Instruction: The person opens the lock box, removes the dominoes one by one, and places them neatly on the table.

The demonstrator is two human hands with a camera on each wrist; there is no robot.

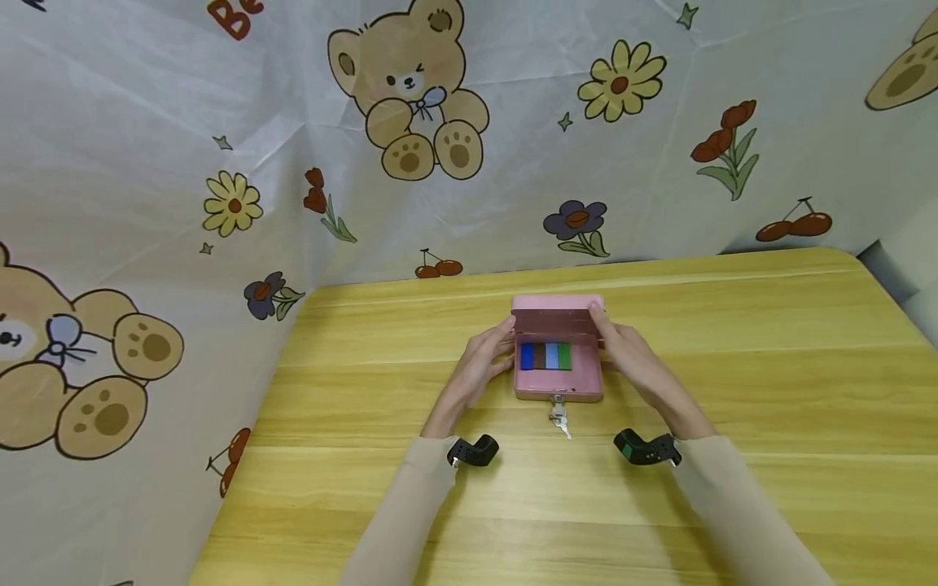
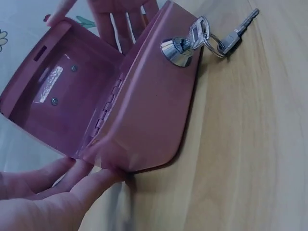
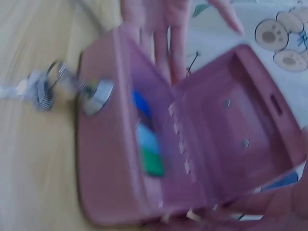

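Note:
A pink metal cash box (image 1: 558, 385) stands on the table with its lid (image 1: 557, 302) raised. Four-sided strips of blue, brown, light blue and green, maybe clay (image 1: 545, 356), lie side by side inside it. Keys on a ring (image 2: 236, 36) hang from the silver lock (image 2: 177, 54) on its front. My left hand (image 1: 478, 366) touches the box's left side with fairly straight fingers. On the right side is my right hand (image 1: 636, 358), its thumb at the lid's corner and its fingers extended along the box, as the left wrist view shows.
The wooden table (image 1: 352, 488) runs out on both sides of the box. Behind it and to the left hangs a white cloth (image 1: 513, 106) printed with bears and flowers. Each wrist wears a black camera band (image 1: 472, 450).

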